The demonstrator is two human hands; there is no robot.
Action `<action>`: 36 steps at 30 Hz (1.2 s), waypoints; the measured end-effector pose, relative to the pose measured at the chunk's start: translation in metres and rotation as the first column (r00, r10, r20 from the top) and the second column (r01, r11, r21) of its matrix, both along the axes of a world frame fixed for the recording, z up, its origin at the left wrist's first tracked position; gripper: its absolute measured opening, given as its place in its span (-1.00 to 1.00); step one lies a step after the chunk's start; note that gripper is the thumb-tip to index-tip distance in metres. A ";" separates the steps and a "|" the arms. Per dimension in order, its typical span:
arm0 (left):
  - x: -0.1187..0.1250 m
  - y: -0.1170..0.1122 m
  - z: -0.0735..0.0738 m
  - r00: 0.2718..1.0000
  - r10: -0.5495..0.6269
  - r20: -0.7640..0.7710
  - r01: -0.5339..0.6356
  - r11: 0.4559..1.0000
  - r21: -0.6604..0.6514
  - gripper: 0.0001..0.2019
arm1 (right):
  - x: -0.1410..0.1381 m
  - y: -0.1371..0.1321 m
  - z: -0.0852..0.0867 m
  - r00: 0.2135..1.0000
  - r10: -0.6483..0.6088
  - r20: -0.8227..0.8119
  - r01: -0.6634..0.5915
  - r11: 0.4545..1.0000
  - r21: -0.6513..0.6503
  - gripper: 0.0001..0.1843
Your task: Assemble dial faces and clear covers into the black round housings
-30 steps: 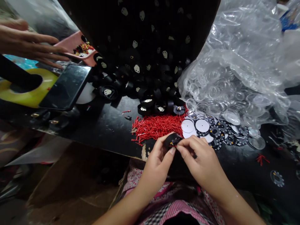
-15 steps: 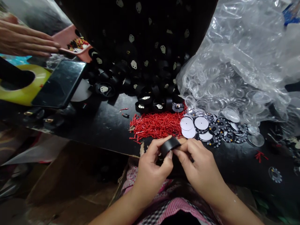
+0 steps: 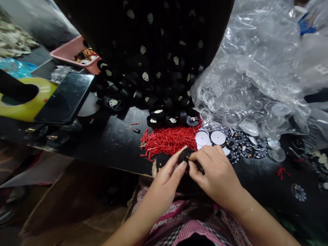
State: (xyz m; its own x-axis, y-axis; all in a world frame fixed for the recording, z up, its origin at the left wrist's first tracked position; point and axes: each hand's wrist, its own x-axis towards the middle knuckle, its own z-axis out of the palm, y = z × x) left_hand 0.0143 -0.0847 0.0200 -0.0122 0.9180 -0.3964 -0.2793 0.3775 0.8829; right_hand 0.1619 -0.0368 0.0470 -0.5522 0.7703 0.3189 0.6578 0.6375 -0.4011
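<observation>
Both hands meet over the near edge of a black table [image 3: 115, 143]. My left hand [image 3: 166, 181] pinches a small round black housing [image 3: 185, 155] between thumb and fingers. My right hand [image 3: 216, 176] grips the same housing from the right, fingertips pressed onto its face. Just beyond them lies a heap of small red pointers [image 3: 169, 140]. To its right are printed dial discs [image 3: 238, 143], some white side up. A big pile of black housings [image 3: 156, 85] fills the table's back.
A clear plastic bag of transparent lenses [image 3: 256, 89] rises at the right. A black phone [image 3: 65, 97] leans at the left by a yellow ring [image 3: 30, 102]. A pink tray [image 3: 74, 54] sits behind it. Loose dials and red bits lie at the far right.
Another person's hand at the upper left has left the view. My hands have turned the black housing and lowered it slightly. The view has shifted a little.
</observation>
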 end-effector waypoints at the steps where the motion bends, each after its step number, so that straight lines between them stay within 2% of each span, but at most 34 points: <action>1: 0.004 -0.002 -0.001 0.997 0.045 0.059 -0.042 0.998 -0.050 -0.65 | -0.002 -0.001 0.001 1.000 -0.020 -0.009 0.020 1.000 0.003 -0.80; 3: 0.013 -0.005 -0.005 0.970 0.155 0.189 -0.124 0.979 -0.162 -0.61 | -0.006 -0.004 0.004 0.995 -0.091 -0.031 0.089 0.995 -0.048 -0.81; 5: 0.018 -0.008 -0.008 0.957 0.201 0.209 -0.166 0.971 -0.171 -0.58 | -0.007 -0.007 0.010 0.986 -0.165 -0.040 0.156 0.975 -0.160 -0.83; 7: 0.017 -0.009 -0.011 0.984 0.149 0.098 -0.144 0.988 -0.063 -0.59 | -0.003 -0.005 0.015 0.983 -0.181 -0.044 0.160 0.941 -0.297 -0.85; 9: 0.012 -0.007 -0.012 0.997 0.073 -0.001 -0.073 0.997 -0.001 -0.59 | 0.007 0.006 0.015 0.987 -0.144 -0.071 0.105 0.915 -0.390 -0.86; 11: 0.007 -0.005 -0.013 0.997 0.067 0.049 -0.066 0.998 -0.011 -0.61 | 0.022 0.026 0.010 0.981 -0.181 -0.073 0.147 0.932 -0.332 -0.88; 12: 0.006 -0.003 -0.014 0.990 0.082 0.114 -0.080 0.997 -0.022 -0.63 | 0.029 0.038 0.005 0.961 -0.271 -0.059 0.253 0.942 -0.219 -0.82; 14: 0.006 -0.001 -0.014 0.967 0.099 0.234 -0.091 0.995 -0.046 -0.67 | 0.042 0.062 -0.004 0.900 -0.429 0.072 0.430 0.903 -0.005 -0.61; 16: 0.009 0.002 -0.015 0.951 0.082 0.298 -0.064 0.995 -0.071 -0.70 | 0.051 0.078 -0.012 0.870 -0.462 0.172 0.456 0.887 0.078 -0.53; 18: 0.012 0.004 -0.015 0.936 0.108 0.336 -0.076 0.991 -0.108 -0.73 | 0.055 0.084 -0.016 0.886 -0.434 0.166 0.424 0.901 0.091 -0.58; 22: 0.015 0.009 -0.014 0.890 0.247 0.383 -0.189 0.965 -0.181 -0.74 | 0.059 0.075 -0.018 0.914 -0.406 0.001 0.406 0.914 0.023 -0.76; 24: 0.015 0.010 -0.012 0.879 0.242 0.412 -0.174 0.965 -0.197 -0.75 | 0.057 0.066 -0.015 0.915 -0.398 -0.068 0.395 0.917 -0.054 -0.77; 26: 0.014 0.011 -0.009 0.867 0.190 0.461 -0.110 0.975 -0.195 -0.75 | 0.050 0.054 -0.011 0.925 -0.356 -0.132 0.348 0.934 -0.086 -0.77; 29: 0.014 0.012 -0.005 0.820 0.169 0.547 -0.044 0.971 -0.234 -0.76 | 0.032 0.032 -0.006 0.957 -0.223 -0.186 0.220 0.975 -0.040 -0.83; 32: 0.014 0.015 -0.003 0.781 0.255 0.570 -0.082 0.947 -0.311 -0.79 | 0.014 0.011 -0.007 0.984 -0.079 -0.159 0.081 0.997 0.004 -0.80; 34: 0.013 0.016 -0.003 0.785 0.278 0.554 -0.114 0.943 -0.312 -0.73 | 0.010 0.001 -0.009 0.993 -0.005 -0.116 0.010 0.999 0.045 -0.77; 36: 0.012 0.016 -0.004 0.815 0.250 0.523 -0.130 0.958 -0.256 -0.69 | 0.010 -0.004 -0.008 0.994 0.044 -0.097 -0.035 0.996 0.087 -0.77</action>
